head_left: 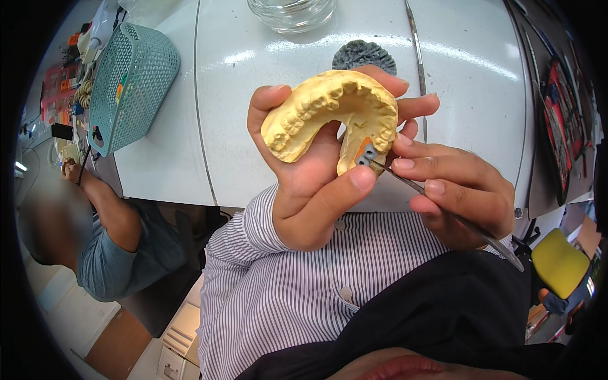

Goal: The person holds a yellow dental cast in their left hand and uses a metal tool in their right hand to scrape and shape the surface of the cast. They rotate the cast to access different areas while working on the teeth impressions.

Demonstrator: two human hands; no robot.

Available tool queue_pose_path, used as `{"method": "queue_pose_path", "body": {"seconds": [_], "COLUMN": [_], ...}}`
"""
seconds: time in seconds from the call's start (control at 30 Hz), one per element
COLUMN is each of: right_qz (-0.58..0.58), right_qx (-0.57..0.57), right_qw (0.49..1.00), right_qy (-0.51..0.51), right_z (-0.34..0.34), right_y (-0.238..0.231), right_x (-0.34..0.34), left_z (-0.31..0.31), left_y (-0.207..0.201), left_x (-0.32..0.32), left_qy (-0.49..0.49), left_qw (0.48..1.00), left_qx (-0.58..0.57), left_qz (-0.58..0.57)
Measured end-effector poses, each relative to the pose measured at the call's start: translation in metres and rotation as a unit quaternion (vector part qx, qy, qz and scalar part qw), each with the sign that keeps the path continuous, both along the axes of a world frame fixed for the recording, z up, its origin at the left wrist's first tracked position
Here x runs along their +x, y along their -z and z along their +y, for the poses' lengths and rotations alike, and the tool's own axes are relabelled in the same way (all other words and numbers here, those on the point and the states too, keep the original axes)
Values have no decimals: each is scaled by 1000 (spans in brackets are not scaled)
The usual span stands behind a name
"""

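Observation:
A yellow plaster dental model (304, 114), shaped like a horseshoe, rests in my left hand (310, 202), whose fingers wrap behind it while the thumb presses near its lower right end. On that end sit small grey pieces (366, 154) with round holes, beside a patch of orange material (363, 144). My right hand (462, 190) pinches a thin metal dental hand tool (465, 223). Its tip reaches the grey pieces, and its flat, wider end points down to the right. Whether the tip touches them or sits in a hole, I cannot tell.
On the white table (253, 171) lie a dark grey ridged round piece (365, 56), a clear glass dish (293, 14) and another slim metal tool (417, 57). A light teal basket (136, 85) stands left. Tools in a red case (560, 126) lie right. A person (130, 247) sits left.

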State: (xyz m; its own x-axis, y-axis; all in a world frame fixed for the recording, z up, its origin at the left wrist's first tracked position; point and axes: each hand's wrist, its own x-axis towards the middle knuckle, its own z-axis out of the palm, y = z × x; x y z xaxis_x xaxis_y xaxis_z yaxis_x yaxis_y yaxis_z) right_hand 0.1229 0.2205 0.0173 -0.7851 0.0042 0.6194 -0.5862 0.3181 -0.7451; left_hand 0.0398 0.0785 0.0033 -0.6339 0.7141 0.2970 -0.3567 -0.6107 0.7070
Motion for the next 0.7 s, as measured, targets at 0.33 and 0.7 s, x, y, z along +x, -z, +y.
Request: {"method": "queue_pose_path", "body": {"seconds": [0.33,0.7], "right_qz": [1,-5], "right_qx": [0,6], "right_qw": [1000,1000], "right_qy": [13,16], "right_z": [-2,-2], "right_y": [-1,-3], "right_x": [-1,-1], "left_z": [-2,0], "left_y": [-5,-9], "left_x": [4,4], "left_qy": [-19,-31], "left_qw": [998,997], "left_qx": [-52,-64], "left_qz": [-30,-37]}}
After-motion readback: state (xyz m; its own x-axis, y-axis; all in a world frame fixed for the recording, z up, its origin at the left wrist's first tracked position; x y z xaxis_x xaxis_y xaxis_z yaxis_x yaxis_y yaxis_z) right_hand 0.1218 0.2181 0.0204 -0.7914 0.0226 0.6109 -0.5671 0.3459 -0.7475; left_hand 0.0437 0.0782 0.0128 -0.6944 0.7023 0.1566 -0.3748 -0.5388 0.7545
